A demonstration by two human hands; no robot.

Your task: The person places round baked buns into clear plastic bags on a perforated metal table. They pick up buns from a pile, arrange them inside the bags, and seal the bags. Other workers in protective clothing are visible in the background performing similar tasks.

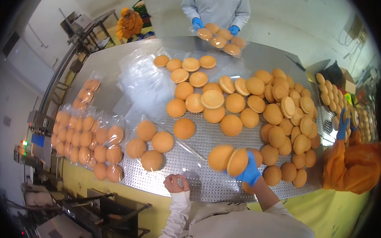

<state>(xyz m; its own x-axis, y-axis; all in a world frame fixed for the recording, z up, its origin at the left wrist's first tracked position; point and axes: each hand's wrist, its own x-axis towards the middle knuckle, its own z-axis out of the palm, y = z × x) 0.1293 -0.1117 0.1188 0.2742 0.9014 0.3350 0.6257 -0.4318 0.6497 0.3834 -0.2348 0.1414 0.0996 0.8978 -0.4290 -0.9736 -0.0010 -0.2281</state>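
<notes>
My right hand [251, 172], in a blue glove, grips a pair of round golden buns [220, 157] standing on edge above the perforated metal table [159, 186]. My bare left hand [175, 184] is closed near the table's front edge, its fingers curled; what they hold, if anything, I cannot make out. Beyond it lies a cluster of several buns [152, 160], seemingly in a clear bag. Loose buns [231, 125] spread over the middle of the table, and a big heap of buns [277, 136] sits right of my right hand.
Bagged buns [85, 138] fill the left side. Empty clear bags [148, 84] lie at the back left. Across the table a person [215, 7] in blue gloves holds a bag of buns [219, 41]. An orange-clad person [350, 167] works at the right; another [129, 24] crouches far left.
</notes>
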